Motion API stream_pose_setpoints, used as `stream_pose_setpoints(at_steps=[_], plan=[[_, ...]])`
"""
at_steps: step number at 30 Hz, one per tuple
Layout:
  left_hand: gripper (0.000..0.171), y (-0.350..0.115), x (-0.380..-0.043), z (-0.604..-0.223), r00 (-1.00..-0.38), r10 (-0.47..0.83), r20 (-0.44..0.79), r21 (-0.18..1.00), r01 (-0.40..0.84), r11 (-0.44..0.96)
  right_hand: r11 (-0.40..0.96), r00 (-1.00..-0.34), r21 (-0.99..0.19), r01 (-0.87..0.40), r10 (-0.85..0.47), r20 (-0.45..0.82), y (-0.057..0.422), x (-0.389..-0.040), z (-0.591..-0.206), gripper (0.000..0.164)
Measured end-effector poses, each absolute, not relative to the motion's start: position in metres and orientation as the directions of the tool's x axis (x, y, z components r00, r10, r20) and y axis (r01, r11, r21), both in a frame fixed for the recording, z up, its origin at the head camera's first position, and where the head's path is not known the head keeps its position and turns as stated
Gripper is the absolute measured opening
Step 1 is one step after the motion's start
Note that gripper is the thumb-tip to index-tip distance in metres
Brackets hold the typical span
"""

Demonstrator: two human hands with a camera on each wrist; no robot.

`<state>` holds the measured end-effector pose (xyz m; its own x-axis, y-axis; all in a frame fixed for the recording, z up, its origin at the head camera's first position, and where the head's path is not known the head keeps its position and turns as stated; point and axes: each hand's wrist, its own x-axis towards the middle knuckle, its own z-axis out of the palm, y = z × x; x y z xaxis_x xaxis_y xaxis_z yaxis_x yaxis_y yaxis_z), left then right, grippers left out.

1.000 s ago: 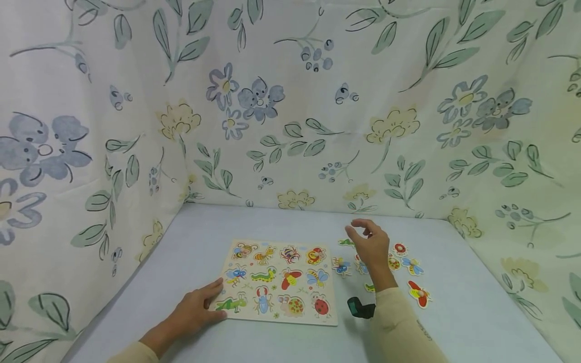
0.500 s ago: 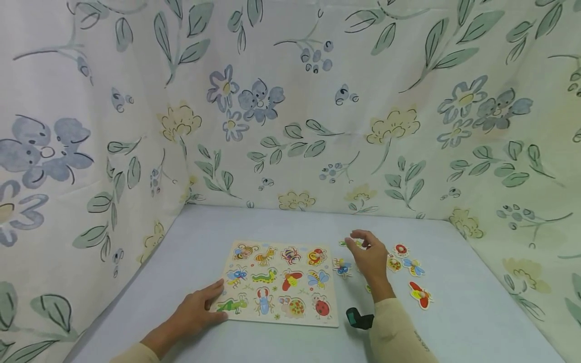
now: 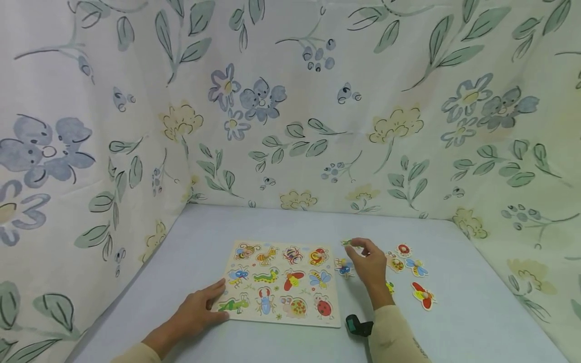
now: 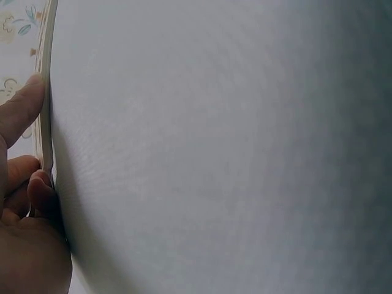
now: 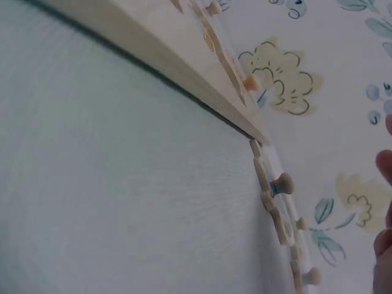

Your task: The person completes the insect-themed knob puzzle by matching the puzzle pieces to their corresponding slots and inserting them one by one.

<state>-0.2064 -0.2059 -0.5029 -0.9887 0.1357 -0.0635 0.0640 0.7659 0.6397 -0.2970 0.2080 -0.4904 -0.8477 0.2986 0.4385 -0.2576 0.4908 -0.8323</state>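
Fingers of the left hand (image 3: 197, 307) are spread at the near left corner of the picture board (image 3: 282, 291), touching its edge. I judge that they steady it, while the step in hand seems to be the picking of a loose piece. The board lies flat on the pale worktop (image 3: 199, 242); it is light wood, with three rows of four bright small creatures. Just beside its right edge lies a blue fly piece (image 3: 345, 267). A green piece (image 3: 346, 242) behind it is partly covered by the right hand (image 3: 371, 264), whose thumb and index finger are curved, with a gap between; from this angle I cannot tell if they touch the piece. Farther right lie a snail piece (image 3: 397, 264), a round red piece (image 3: 403, 249), a blue-winged piece (image 3: 416, 267) and, nearer to the person, a red-winged piece (image 3: 424, 295). Small wooden pegs (image 5: 283, 184) stand on loose pieces in the right wrist view, so the next move probably calls for a gentle, narrow pinch on one peg.
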Motion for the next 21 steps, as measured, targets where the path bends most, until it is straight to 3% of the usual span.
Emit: stream_pose_setpoints(at_steps=[8, 21], plan=[[0.082, -0.206, -0.206, -0.503, -0.989, 0.137, -0.062, 0.654, 0.063, 0.754, 0.561, -0.844, -0.788, -0.251, 0.271, 0.462, 0.21, -0.299, -0.502, 0.018], [0.082, -0.206, -0.208, -0.506, -0.989, 0.135, -0.062, 0.649, 0.063, 0.758, 0.674, -0.907, -0.726, -0.132, 0.213, 0.363, 0.21, -0.3, -0.511, 0.021]])
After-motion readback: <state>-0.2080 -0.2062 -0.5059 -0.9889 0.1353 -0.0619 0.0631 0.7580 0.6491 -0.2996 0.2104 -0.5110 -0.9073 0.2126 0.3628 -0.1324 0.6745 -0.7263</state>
